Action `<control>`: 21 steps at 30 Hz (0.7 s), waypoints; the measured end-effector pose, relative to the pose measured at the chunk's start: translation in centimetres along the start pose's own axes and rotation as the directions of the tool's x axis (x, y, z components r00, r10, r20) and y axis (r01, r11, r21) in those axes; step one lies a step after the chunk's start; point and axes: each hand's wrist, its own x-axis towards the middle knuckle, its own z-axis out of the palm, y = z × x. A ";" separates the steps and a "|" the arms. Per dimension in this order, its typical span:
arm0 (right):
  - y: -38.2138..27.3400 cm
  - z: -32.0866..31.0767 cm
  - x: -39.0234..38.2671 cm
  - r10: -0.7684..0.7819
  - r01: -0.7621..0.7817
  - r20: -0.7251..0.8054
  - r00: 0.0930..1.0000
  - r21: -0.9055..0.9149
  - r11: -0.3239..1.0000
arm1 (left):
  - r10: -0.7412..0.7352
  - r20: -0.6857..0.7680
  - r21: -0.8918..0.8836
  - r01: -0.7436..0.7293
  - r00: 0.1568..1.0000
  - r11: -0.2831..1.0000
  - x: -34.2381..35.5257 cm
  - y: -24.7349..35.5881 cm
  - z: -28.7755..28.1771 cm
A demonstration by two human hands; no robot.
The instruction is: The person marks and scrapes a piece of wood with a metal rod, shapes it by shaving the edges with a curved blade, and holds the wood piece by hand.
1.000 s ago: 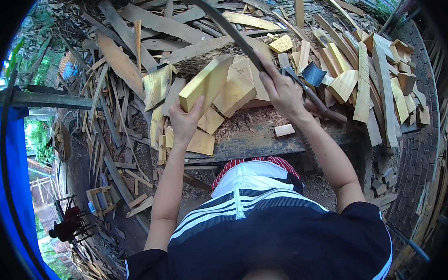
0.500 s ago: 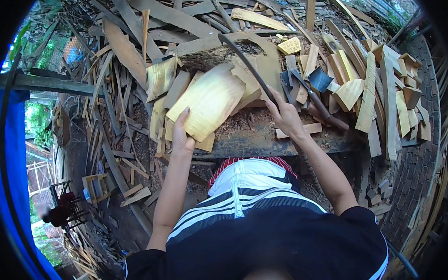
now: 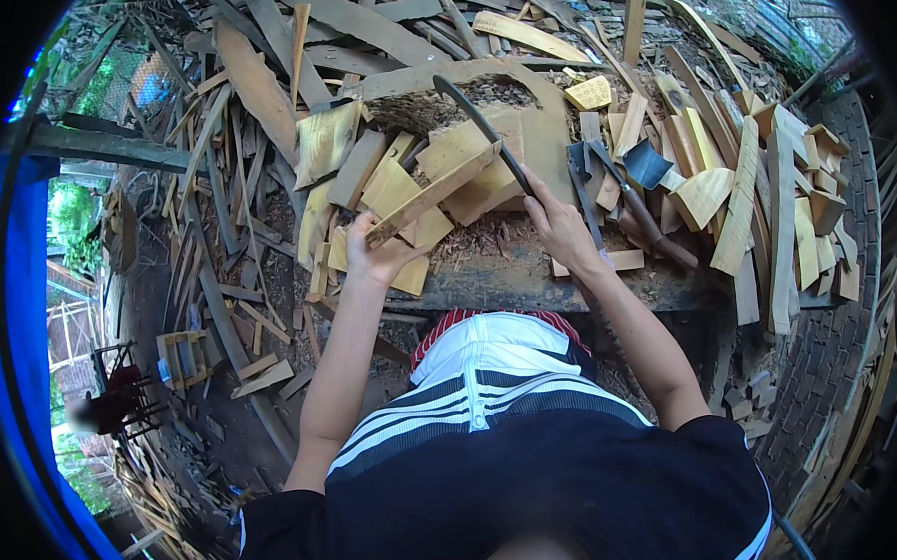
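Observation:
My left hand [image 3: 377,259] grips the near end of a flat yellowish wooden board [image 3: 434,196], which stands tilted so that its narrow edge faces up. In my right hand [image 3: 563,230] is a long, dark, slightly curved machete-like blade [image 3: 473,111]; my fingers wrap round its lower end. The blade slants up to the left and passes close to the board's far end; I cannot tell whether they touch. Beneath them lie a worn wooden block [image 3: 545,134] and several pale wood pieces [image 3: 390,189].
A dark-bladed hand tool [image 3: 647,165] and a brown wooden handle [image 3: 660,239] lie right of the block. Cut wood pieces [image 3: 739,203] are heaped at the right. Long planks [image 3: 252,86] pile up behind and left. A dark bench edge [image 3: 498,292] runs before me.
My left hand has turned the board from showing its broad face to showing its narrow edge. The right hand and blade have shifted slightly, and the whole view has moved a little.

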 end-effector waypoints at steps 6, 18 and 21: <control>-0.9 1.2 1.1 -0.022 0.019 -0.048 0.999 -0.061 0.998 | 0.573 0.381 0.245 -0.677 0.725 0.694 -0.3 0.2 -1.9; -4.7 -3.0 3.1 -0.032 0.026 0.038 0.999 0.154 0.988 | 0.555 0.602 0.486 -0.815 0.575 0.317 1.9 1.5 -3.2; -9.1 -5.5 3.0 -0.202 0.235 -0.168 0.965 0.207 0.950 | 0.561 0.565 0.484 -0.793 0.606 0.370 1.7 1.1 -4.2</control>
